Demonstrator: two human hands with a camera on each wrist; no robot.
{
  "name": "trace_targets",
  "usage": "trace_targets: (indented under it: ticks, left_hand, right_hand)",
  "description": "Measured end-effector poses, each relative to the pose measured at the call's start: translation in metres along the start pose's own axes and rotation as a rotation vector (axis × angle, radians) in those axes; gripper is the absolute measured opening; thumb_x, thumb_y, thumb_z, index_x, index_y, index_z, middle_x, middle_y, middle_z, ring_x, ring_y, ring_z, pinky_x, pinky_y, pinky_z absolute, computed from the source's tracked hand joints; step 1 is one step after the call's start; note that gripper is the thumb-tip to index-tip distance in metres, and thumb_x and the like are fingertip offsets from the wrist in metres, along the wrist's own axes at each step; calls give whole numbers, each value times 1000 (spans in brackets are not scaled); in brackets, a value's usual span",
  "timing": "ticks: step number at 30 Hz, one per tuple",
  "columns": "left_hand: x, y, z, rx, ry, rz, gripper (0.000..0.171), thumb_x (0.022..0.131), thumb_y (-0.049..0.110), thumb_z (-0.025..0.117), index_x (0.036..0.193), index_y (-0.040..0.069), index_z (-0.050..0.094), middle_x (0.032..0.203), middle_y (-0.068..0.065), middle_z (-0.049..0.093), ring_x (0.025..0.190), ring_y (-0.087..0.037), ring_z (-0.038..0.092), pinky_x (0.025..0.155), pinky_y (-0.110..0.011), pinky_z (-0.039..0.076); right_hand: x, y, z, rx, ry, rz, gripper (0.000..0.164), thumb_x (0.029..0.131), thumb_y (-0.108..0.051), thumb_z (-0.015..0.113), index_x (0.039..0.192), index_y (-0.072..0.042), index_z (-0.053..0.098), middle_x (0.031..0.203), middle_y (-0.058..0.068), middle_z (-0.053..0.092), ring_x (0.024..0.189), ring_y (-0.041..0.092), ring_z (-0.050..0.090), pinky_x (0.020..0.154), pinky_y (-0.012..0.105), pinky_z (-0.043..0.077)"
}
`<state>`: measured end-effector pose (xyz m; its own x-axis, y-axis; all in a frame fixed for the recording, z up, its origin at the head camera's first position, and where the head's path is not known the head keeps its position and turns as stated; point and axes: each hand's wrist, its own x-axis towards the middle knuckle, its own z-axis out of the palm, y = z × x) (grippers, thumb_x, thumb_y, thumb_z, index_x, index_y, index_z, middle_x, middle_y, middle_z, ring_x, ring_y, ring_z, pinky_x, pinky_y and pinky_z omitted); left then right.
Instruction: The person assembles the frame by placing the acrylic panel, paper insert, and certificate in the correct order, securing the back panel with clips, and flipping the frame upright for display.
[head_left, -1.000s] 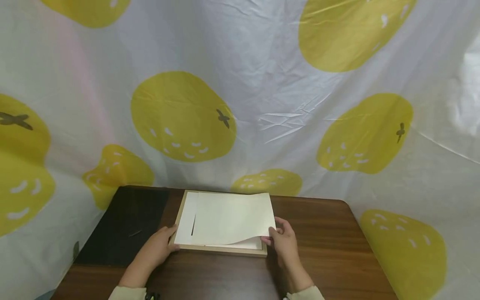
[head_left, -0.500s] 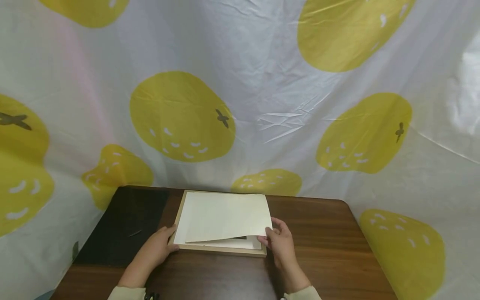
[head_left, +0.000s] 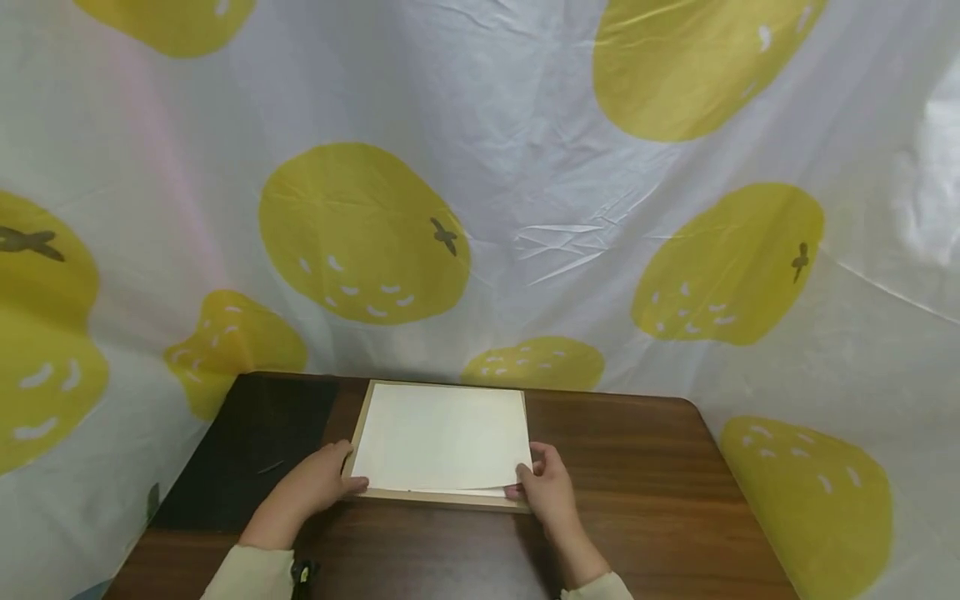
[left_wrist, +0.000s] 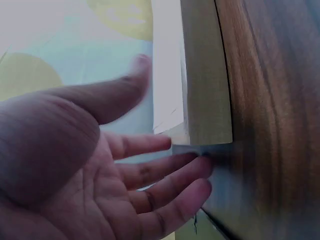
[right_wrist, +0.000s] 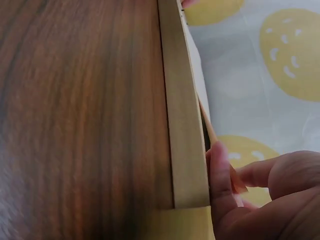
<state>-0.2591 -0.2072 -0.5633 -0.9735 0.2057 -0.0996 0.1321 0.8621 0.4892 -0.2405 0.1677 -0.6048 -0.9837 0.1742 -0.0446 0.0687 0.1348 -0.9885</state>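
A shallow wooden frame lies flat on the table. Over its inside spreads a cream-white sheet, hiding what is beneath. My right hand pinches the sheet's near right corner between thumb and fingers, just above the rim; the right wrist view shows a narrow gap between the sheet's edge and the frame. At the frame's left side is my left hand, its thumb out over the near left corner. Its fingers look loosely extended in the left wrist view, by the frame's corner.
A black mat covers the left part of the brown wooden table, with a small thin grey stick on it. A white curtain with yellow fruit prints hangs right behind the table and along both sides.
The sheet has slid left and come down into line with the frame, covering the dark slot seen before. My right hand moved left with it; my left thumb has shifted onto the frame's corner.
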Motion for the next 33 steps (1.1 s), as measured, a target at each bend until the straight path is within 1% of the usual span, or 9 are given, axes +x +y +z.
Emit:
trace_targets:
  ticks: [3, 5, 7, 10, 13, 17, 23, 28, 33]
  left_hand:
    - [11, 1, 4, 30, 25, 18, 83, 95, 41, 86, 148, -12, 51, 134, -33, 62, 123, -49, 65, 104, -64, 55]
    - [20, 3, 9, 27, 32, 32, 94, 94, 44, 87, 156, -12, 44, 147, -38, 53, 133, -58, 58, 109, -68, 51]
    - [29, 3, 14, 11, 27, 42, 102, 93, 46, 86, 165, -6, 36, 164, -38, 38, 145, -65, 44, 115, -73, 44]
    - [41, 3, 20, -8, 19, 39, 105, 95, 49, 84, 172, 3, 29, 179, -31, 15, 155, -71, 22, 118, -82, 33]
    - [54, 2, 24, 20, 27, 53, 103, 97, 56, 78, 174, 11, 26, 183, -23, 6, 158, -66, 20, 120, -83, 28]
    - [68, 3, 27, 59, 32, 82, 101, 99, 64, 72, 175, 17, 26, 185, -18, 6, 159, -56, 25, 122, -82, 25]
    - [76, 3, 32, 95, -13, 57, 99, 98, 67, 71, 174, 20, 29, 185, -16, 10, 161, -58, 23, 124, -83, 20]
    - [75, 6, 31, 82, -37, 42, 100, 97, 67, 72, 175, 21, 28, 185, -15, 8, 162, -61, 18, 124, -84, 16]
    - [76, 5, 30, 87, -52, 36, 101, 96, 64, 75, 174, 20, 29, 185, -17, 9, 161, -61, 21, 123, -84, 18]
  right_hand:
    - [-1, -3, -2, -125, 17, -30, 41, 101, -1, 67, 139, 7, 57, 91, 12, 66, 59, 16, 72, 56, 28, 61]
    - [0, -5, -4, -229, 37, -56, 37, 99, -3, 71, 134, 5, 62, 93, 11, 68, 59, 12, 68, 55, 25, 57]
    - [1, -5, -5, -304, 49, -76, 35, 96, -3, 73, 130, 4, 66, 96, 11, 69, 60, 11, 67, 55, 22, 53]
    - [3, -5, -6, -334, 33, -85, 36, 95, 0, 73, 130, 4, 67, 98, 12, 68, 60, 10, 66, 53, 23, 53]
    - [4, -5, -7, -327, 19, -80, 36, 94, 2, 72, 129, 4, 68, 98, 12, 68, 59, 10, 65, 50, 24, 54]
    - [5, -5, -6, -299, 10, -65, 36, 94, 2, 70, 130, 4, 68, 97, 12, 66, 58, 11, 66, 48, 28, 56]
    - [5, -4, -7, -293, -20, -72, 36, 94, 3, 68, 130, 5, 66, 95, 11, 63, 58, 13, 65, 48, 30, 56]
    - [10, -2, -9, -557, 28, -242, 32, 86, 0, 69, 117, 5, 65, 86, 8, 60, 71, 18, 56, 63, 37, 51]
    - [14, -8, -2, -784, 0, -236, 46, 80, -3, 68, 125, 4, 61, 104, 19, 58, 86, 32, 59, 73, 51, 54]
